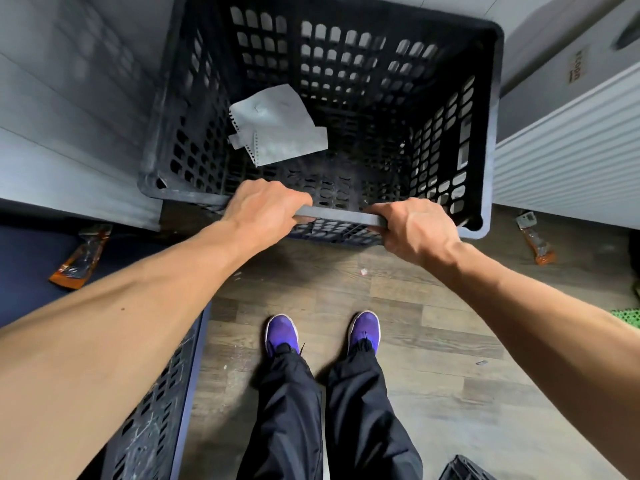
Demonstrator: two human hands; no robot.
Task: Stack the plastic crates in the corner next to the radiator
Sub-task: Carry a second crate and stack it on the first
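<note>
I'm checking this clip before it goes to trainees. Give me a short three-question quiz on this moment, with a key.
1. True or false: both hands grip the near rim of the black crate.
2. What lies inside the crate? A) a bottle B) pieces of white paper C) a shoe
3. Fill in: the white ribbed radiator stands on the person's ______ side.

Key:
1. True. The left hand and right hand are both closed over the near rim.
2. B. White paper lies on the crate's floor, toward its left wall.
3. Right. The radiator runs along the crate's right side.
</note>
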